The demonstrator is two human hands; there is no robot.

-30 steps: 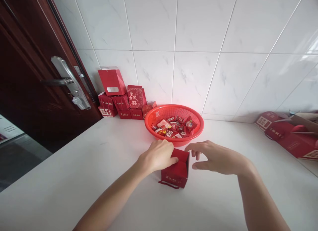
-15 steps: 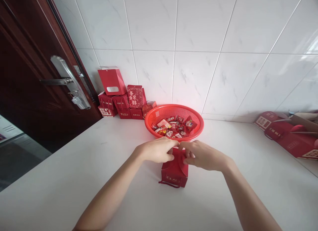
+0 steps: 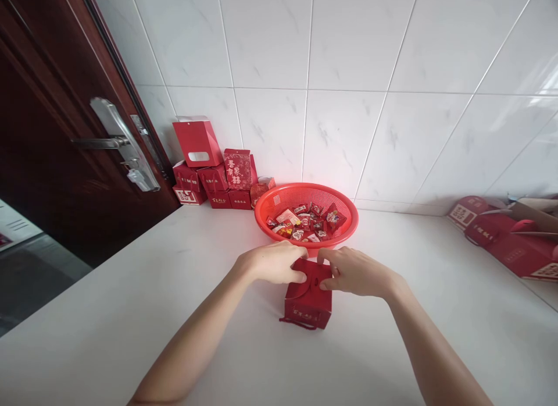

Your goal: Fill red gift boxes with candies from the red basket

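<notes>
A small red box (image 3: 308, 310) with gold lettering stands on the white table in front of me, a dark red cord handle at its lower front edge. My left hand (image 3: 279, 263) grips the box's top from the left, thumb on a rounded flap. From the right, my right hand (image 3: 351, 270) holds the top, its thumb on the other flap near a small slot. The flaps lie nearly flat across the top. Just behind the box is a red plastic basket (image 3: 350, 224) holding several wrapped sweets (image 3: 304, 221).
Several red boxes (image 3: 217, 178) are stacked against the tiled wall at the back left. More red boxes (image 3: 514, 240) lie at the right edge. A dark wooden door (image 3: 52, 103) with a metal handle is on the left. The white table (image 3: 131, 295) extends around my arms.
The top flaps of the red box have come down flatter, and the small slot now shows. My fingers have moved slightly apart over the top.
</notes>
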